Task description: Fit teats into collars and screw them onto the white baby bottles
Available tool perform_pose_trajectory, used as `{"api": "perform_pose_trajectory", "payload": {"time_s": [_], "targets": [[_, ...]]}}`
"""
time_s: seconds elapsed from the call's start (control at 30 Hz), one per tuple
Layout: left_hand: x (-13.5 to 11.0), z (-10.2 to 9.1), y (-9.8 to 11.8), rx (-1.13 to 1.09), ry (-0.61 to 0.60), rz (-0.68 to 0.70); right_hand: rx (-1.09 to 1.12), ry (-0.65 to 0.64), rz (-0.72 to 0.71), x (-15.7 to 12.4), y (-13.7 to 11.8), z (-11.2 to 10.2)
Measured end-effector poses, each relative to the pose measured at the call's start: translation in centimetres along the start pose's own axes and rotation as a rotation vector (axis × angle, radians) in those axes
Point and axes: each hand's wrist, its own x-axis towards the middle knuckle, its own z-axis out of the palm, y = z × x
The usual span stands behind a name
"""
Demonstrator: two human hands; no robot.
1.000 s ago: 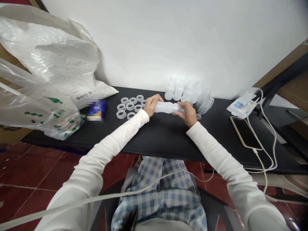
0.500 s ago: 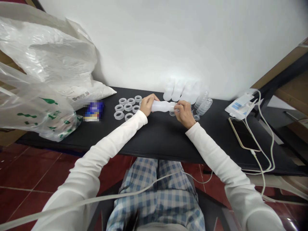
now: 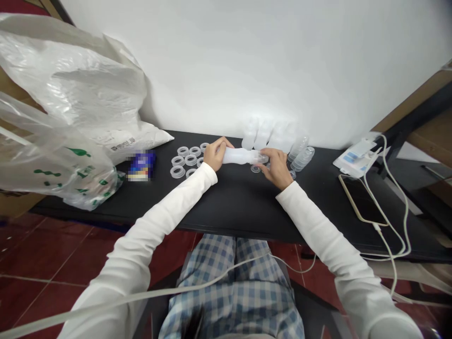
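My left hand (image 3: 215,154) is wrapped round the base of a frosted white baby bottle (image 3: 237,156), which lies level above the black table. A clear dome-shaped cap (image 3: 255,157) covers the bottle's neck end. My right hand (image 3: 277,167) grips this cap, thumb below and fingers on top. Under the right hand lie small clear discs (image 3: 255,168), partly hidden by it. White screw rings (image 3: 177,172) are grouped beside my left hand, some of them behind the wrist.
Several frosted bottles (image 3: 262,134) stand by the wall, with clear caps (image 3: 302,159) to their right. Plastic bags (image 3: 95,89) and a blue packet (image 3: 141,164) are at left. A phone (image 3: 363,200), white cables (image 3: 406,212) and a power strip (image 3: 355,157) lie at right.
The clear cap shows more plainly at the bottle's neck, and my right hand's fingers have spread wider around it. The view has shifted slightly; my left hand keeps its hold.
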Motion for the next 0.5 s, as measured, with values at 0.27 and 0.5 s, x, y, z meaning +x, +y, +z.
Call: {"api": "perform_pose_trajectory", "payload": {"time_s": [0.27,0.5], "targets": [[2.1,-0.1,-2.8,-0.377,0.182,-0.449,-0.103,0.501,0.027,-0.1,0.6,0.3],[3.4,4.1,-3.9,-0.493,0.161,-0.521,-0.102,0.506,0.208,-0.1,0.4,0.5]]}}
